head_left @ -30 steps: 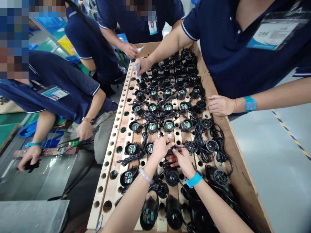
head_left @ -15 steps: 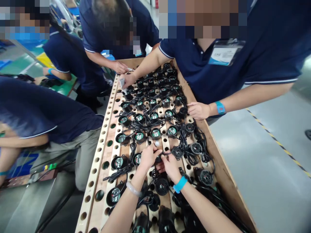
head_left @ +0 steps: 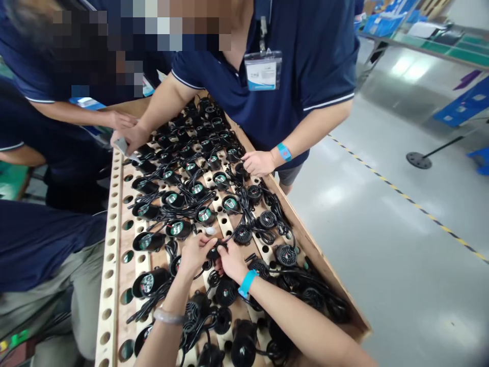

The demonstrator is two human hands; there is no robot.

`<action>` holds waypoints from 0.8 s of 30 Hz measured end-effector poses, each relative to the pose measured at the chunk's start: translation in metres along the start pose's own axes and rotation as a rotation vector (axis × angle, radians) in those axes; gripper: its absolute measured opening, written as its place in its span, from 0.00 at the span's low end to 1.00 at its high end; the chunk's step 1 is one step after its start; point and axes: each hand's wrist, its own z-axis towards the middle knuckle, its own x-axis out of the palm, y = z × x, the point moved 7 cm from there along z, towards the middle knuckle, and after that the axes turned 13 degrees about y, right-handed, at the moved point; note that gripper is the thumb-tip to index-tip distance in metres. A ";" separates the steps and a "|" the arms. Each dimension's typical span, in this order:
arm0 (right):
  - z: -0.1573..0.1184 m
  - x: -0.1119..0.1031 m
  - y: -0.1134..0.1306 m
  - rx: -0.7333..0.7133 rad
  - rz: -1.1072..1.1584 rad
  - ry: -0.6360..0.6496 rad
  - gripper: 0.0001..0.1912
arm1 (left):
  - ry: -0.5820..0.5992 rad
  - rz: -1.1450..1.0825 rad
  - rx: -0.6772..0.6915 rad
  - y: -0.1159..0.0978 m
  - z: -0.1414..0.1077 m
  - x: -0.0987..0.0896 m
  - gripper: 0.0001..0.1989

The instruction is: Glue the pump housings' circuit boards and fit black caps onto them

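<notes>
Over the middle of a wooden rack with rows of holes (head_left: 108,275), my left hand (head_left: 195,253) and my right hand (head_left: 231,261) meet, fingertips closed on a black cable (head_left: 228,238). A small dark part sits between the fingertips, mostly hidden by them. Close beyond the fingers lies a small white piece (head_left: 210,231). Black round housings surround both hands; one open housing (head_left: 179,229) shows a green circuit board. Nearer me, beneath my right wrist, is a round black unit with a slotted grille face (head_left: 226,292).
Coiled black cables (head_left: 185,201) lie among the housings. A raised wooden side board (head_left: 305,239) borders the right. Across the rack, a co-worker's hand (head_left: 260,163) rests near its right edge; the other hand (head_left: 130,138) holds a pale item at the far left. Another co-worker's hand (head_left: 123,121) is beside it.
The camera view has swung right, so the rack and people appear further left. My hands stay together on the cable, with little change in their grip.
</notes>
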 end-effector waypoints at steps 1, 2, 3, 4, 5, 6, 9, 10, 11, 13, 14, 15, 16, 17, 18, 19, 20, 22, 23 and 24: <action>-0.001 0.000 0.000 -0.002 -0.003 -0.001 0.09 | 0.004 -0.022 -0.009 0.000 0.000 0.001 0.15; -0.001 -0.001 0.001 -0.004 -0.008 -0.003 0.09 | 0.006 -0.041 -0.017 0.000 0.000 0.001 0.16; -0.002 -0.001 0.002 -0.005 -0.012 -0.006 0.09 | 0.007 -0.056 -0.022 0.001 -0.001 0.001 0.17; -0.003 -0.001 0.002 -0.005 -0.017 -0.008 0.10 | 0.010 -0.068 -0.024 0.001 0.000 0.001 0.18; -0.004 -0.001 0.003 -0.006 -0.023 -0.008 0.10 | 0.014 -0.078 -0.026 0.000 0.000 0.002 0.19; -0.005 -0.001 0.004 -0.007 -0.029 -0.008 0.10 | 0.019 -0.087 -0.027 0.000 0.000 0.002 0.19; -0.007 -0.001 0.005 -0.012 -0.055 -0.007 0.12 | 0.025 -0.101 -0.034 0.000 0.000 0.001 0.21; -0.008 -0.001 0.006 -0.013 -0.068 -0.007 0.12 | 0.024 -0.102 -0.037 -0.001 0.000 0.001 0.21; -0.008 -0.002 0.006 -0.013 -0.084 -0.009 0.13 | 0.023 -0.103 -0.041 -0.001 -0.001 0.001 0.21; -0.009 -0.004 0.009 -0.013 -0.131 -0.018 0.13 | 0.022 -0.103 -0.048 -0.003 -0.002 0.001 0.20; -0.010 -0.006 0.011 -0.012 -0.160 -0.026 0.13 | 0.022 -0.103 -0.051 -0.004 -0.002 0.001 0.20; -0.010 -0.007 0.013 -0.011 -0.192 -0.038 0.12 | 0.023 -0.103 -0.054 -0.005 -0.002 0.001 0.20; -0.011 -0.009 0.015 -0.011 -0.225 -0.051 0.12 | 0.024 -0.104 -0.059 -0.005 -0.002 0.001 0.20; -0.012 -0.010 0.017 -0.010 -0.259 -0.064 0.12 | 0.025 -0.105 -0.063 -0.005 -0.002 0.001 0.20; -0.012 -0.011 0.019 -0.008 -0.290 -0.074 0.12 | 0.027 -0.106 -0.067 -0.005 -0.002 0.001 0.20; -0.013 -0.012 0.021 -0.005 -0.317 -0.081 0.12 | 0.030 -0.109 -0.069 -0.005 -0.002 0.002 0.21; -0.013 -0.012 0.023 0.000 -0.341 -0.086 0.12 | 0.034 -0.112 -0.071 -0.004 -0.002 0.002 0.21; -0.014 -0.011 0.025 0.011 -0.376 -0.093 0.13 | 0.042 -0.123 -0.072 -0.003 -0.002 0.003 0.23; -0.015 -0.010 0.026 0.015 -0.389 -0.096 0.14 | 0.044 -0.129 -0.073 -0.003 -0.002 0.003 0.23; -0.015 -0.010 0.027 0.018 -0.401 -0.101 0.14 | 0.044 -0.134 -0.076 -0.003 -0.003 0.003 0.23</action>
